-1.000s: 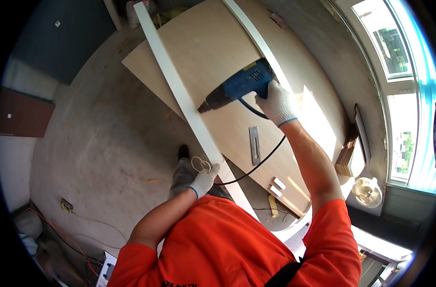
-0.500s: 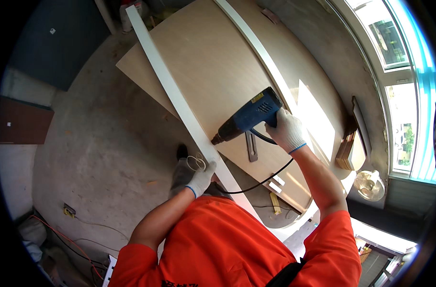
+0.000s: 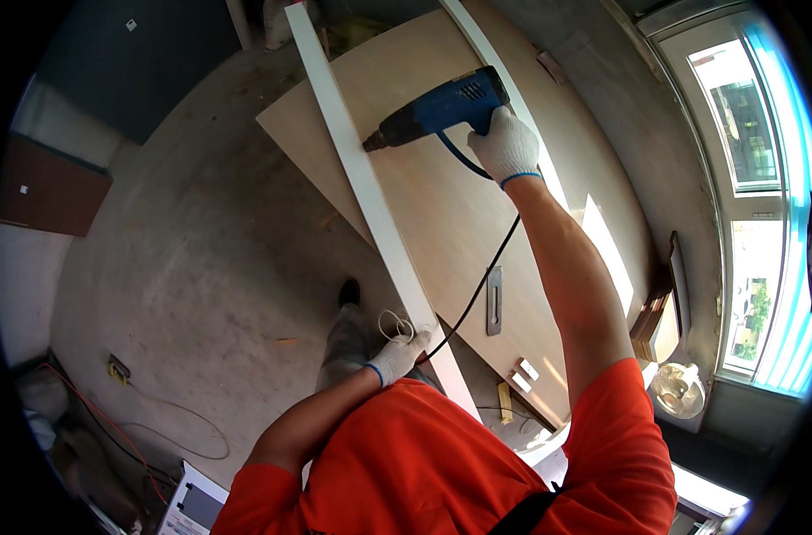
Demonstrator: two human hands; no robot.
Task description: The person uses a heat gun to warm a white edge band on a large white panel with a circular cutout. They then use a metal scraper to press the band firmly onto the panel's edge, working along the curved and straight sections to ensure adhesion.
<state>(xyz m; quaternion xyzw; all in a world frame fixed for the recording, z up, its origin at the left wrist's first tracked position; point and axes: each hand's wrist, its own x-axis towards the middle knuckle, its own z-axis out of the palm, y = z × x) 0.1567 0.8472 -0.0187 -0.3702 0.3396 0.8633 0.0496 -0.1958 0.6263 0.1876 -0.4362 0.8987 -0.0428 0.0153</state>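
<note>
My right hand [image 3: 506, 147], in a white knit glove with a blue cuff, is closed round the handle of a blue heat gun [image 3: 450, 105]. The gun's dark metal nozzle points left, its tip at the edge of a long narrow white board [image 3: 361, 174]. My gloved left hand [image 3: 399, 358] is closed at the near part of that board, by its left edge. A thin white strip [image 3: 394, 323] curls in loops out of its fingers. The fingers' undersides are hidden. A black power cord [image 3: 482, 290] runs from the gun down toward my waist.
Under the white board lies a large light-brown panel [image 3: 424, 205], with a second white board [image 3: 513, 116] along its far side. A slotted metal plate [image 3: 494, 301] and small white blocks [image 3: 523, 374] rest on it. A fan [image 3: 677, 390] stands right; cables [image 3: 183, 410] cross the floor.
My right hand has carried the heat gun farther away along the white board. My left hand stays at the near part with the looped strip. The view has shifted slightly.
</note>
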